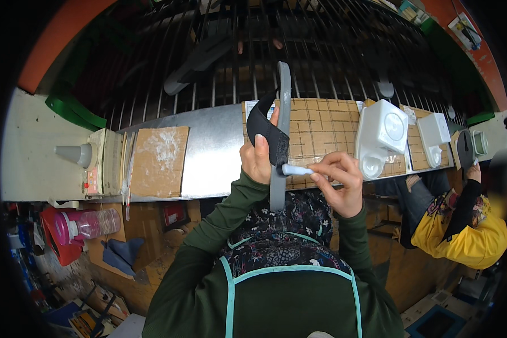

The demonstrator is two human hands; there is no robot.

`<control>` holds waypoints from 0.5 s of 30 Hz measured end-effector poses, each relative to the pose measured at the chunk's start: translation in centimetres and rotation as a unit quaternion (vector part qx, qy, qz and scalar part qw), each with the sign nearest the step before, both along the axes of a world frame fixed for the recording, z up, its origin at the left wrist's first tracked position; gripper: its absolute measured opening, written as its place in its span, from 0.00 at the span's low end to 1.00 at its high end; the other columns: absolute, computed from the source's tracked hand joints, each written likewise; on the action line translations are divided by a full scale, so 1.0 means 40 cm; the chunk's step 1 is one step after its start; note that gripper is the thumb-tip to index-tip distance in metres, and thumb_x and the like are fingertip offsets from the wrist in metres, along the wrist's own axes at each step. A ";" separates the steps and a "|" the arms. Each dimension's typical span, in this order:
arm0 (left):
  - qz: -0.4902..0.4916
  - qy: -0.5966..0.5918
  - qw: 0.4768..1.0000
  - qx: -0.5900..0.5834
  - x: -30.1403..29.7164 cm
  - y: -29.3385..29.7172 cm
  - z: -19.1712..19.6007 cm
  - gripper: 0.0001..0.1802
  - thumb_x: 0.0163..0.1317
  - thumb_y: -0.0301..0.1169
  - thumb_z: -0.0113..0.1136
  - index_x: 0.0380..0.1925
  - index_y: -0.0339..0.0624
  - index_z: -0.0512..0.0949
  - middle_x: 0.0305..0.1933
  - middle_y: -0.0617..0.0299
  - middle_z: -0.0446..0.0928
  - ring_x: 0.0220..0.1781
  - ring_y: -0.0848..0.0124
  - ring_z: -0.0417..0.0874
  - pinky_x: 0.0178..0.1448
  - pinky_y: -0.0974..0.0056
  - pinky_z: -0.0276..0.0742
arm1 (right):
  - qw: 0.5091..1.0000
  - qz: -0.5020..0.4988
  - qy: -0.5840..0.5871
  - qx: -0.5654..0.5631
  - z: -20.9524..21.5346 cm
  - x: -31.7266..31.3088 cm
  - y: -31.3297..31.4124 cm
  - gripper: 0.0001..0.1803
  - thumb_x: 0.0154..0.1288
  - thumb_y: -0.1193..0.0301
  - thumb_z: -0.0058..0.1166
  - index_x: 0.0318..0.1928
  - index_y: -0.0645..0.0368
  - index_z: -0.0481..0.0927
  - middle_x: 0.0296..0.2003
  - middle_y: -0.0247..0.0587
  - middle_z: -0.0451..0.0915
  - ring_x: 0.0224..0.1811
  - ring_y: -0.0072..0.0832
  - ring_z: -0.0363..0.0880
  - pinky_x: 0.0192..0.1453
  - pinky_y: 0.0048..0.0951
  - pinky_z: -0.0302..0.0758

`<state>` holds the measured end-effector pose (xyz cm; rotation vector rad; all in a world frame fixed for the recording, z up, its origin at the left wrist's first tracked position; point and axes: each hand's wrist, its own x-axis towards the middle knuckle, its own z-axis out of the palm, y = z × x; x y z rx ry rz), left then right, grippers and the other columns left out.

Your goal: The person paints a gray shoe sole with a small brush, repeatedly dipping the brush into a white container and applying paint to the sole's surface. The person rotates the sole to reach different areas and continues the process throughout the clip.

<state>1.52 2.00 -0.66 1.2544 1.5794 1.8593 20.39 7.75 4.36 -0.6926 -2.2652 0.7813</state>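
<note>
Grey-soled sandal point(284, 107) with a black strap point(263, 130), held up on edge above the near side of the metal tabletop point(211, 135), toe-to-heel line pointing away from the wearer. Left hand point(256, 159): grip closed around the strap, thumb outside, at least one finger tucked between strap and sole. Right hand point(341, 179), just right of the sandal: thumb and fingers pinching a small pale applicator point(298, 169), tip at the sole edge by the strap's near end; contact or a tiny gap, can't tell.

Progress, judged from this view: strap already sits on the sole, so the sandal looks assembled here. Edge work at the strap joint looks under way, not finished, since the tip is right at it. Any coat on the edge is too small to make out; the sole's left face and the strap's other end are mostly hidden, so whether those spots are done: can't tell.

Right of the sandal: gridded cardboard sheet point(321, 127), white container point(384, 132), then a second white container point(434, 135). Farther right, another person's hand point(474, 172) at a dark sole point(465, 149). Left of the sandal, well apart: cardboard piece point(160, 160) with white smears. Beyond the sandal: barred rack point(152, 107) bearing another grey sandal point(177, 83).
</note>
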 end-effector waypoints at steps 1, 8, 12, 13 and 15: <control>-0.011 -0.026 1.000 0.015 0.004 0.004 -0.001 0.35 0.75 0.46 0.21 0.65 0.29 0.66 0.59 0.46 0.76 0.54 0.64 0.79 0.58 0.65 0.72 | 0.996 0.021 0.049 -0.076 -0.004 -0.003 0.003 0.09 0.55 0.75 0.67 0.39 0.58 0.88 0.35 0.34 0.77 0.27 0.19 0.71 0.38 0.22 0.66; -0.154 -0.392 0.900 0.111 0.046 0.015 0.004 0.44 0.71 0.62 0.25 0.73 0.36 0.51 0.67 0.50 0.67 0.64 0.65 0.72 0.65 0.62 0.69 | 0.986 -0.089 0.126 -0.055 -0.030 -0.043 -0.010 0.10 0.55 0.75 0.67 0.40 0.56 0.88 0.36 0.33 0.77 0.26 0.16 0.72 0.31 0.20 0.66; -0.157 -0.480 0.861 0.056 0.028 0.001 0.002 0.45 0.69 0.65 0.28 0.73 0.41 0.53 0.66 0.55 0.68 0.64 0.66 0.72 0.66 0.60 0.69 | 0.987 0.028 0.099 -0.123 -0.018 -0.022 -0.013 0.10 0.56 0.76 0.67 0.40 0.59 0.88 0.37 0.35 0.76 0.27 0.17 0.72 0.31 0.19 0.68; -0.180 -0.493 0.849 0.055 0.024 -0.009 0.002 0.44 0.70 0.64 0.28 0.73 0.41 0.53 0.67 0.55 0.67 0.64 0.66 0.72 0.67 0.60 0.68 | 0.979 0.065 0.121 -0.153 -0.015 -0.019 -0.007 0.10 0.56 0.74 0.67 0.40 0.57 0.88 0.36 0.34 0.77 0.25 0.17 0.72 0.30 0.20 0.68; -0.214 -0.493 0.843 0.017 0.017 -0.035 0.004 0.43 0.71 0.62 0.28 0.73 0.41 0.52 0.68 0.54 0.66 0.65 0.66 0.71 0.67 0.59 0.68 | 0.974 0.014 0.161 -0.158 -0.013 -0.025 0.013 0.09 0.57 0.75 0.67 0.40 0.59 0.88 0.36 0.35 0.77 0.27 0.17 0.71 0.30 0.20 0.68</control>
